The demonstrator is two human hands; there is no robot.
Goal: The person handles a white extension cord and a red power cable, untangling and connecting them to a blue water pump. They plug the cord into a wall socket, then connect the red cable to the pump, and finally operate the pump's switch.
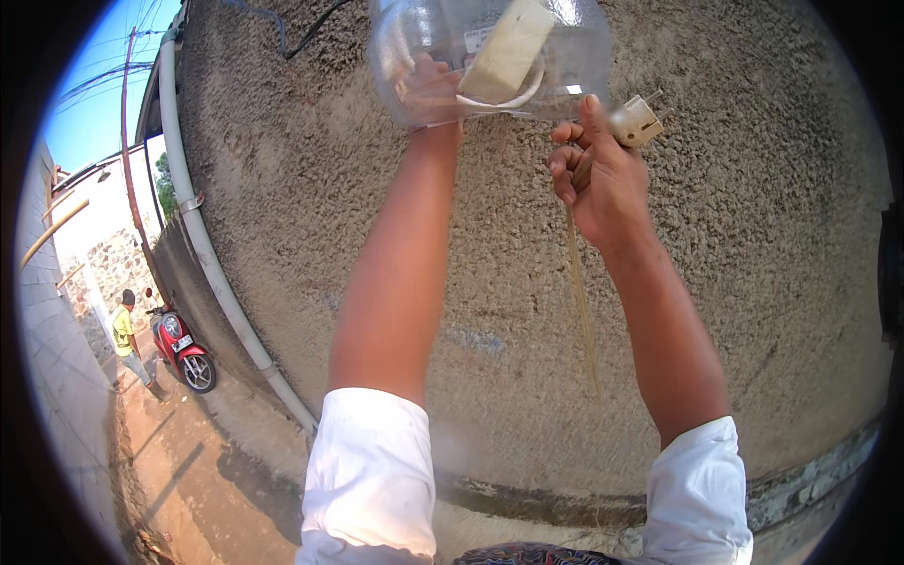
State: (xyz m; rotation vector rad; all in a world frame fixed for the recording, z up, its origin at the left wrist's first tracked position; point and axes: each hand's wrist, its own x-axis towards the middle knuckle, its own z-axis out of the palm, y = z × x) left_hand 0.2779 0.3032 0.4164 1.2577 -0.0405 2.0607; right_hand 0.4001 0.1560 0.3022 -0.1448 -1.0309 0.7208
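Note:
A clear plastic container (400, 38) is at the top against the rough wall, cut off by the picture's upper edge. Inside it shows a long off-white block (508, 52), apparently a power strip, with a white cable (523, 97) looping below. My left hand (428, 83) reaches up into the container's lower left; its fingers are blurred by the plastic, so their grip is unclear. Just right of the container, my right hand (607, 174) is closed with the thumb up, holding a pale two-pin power plug (637, 123). A thin yellowish cord (577, 268) hangs below its fingers.
The coarse grey wall (527, 424) fills most of the view. A grey pipe (202, 235) runs down its left side, and a dark cable (306, 38) hangs at the top. Down the alley at left are a red scooter (179, 344) and a person in a yellow shirt (123, 331).

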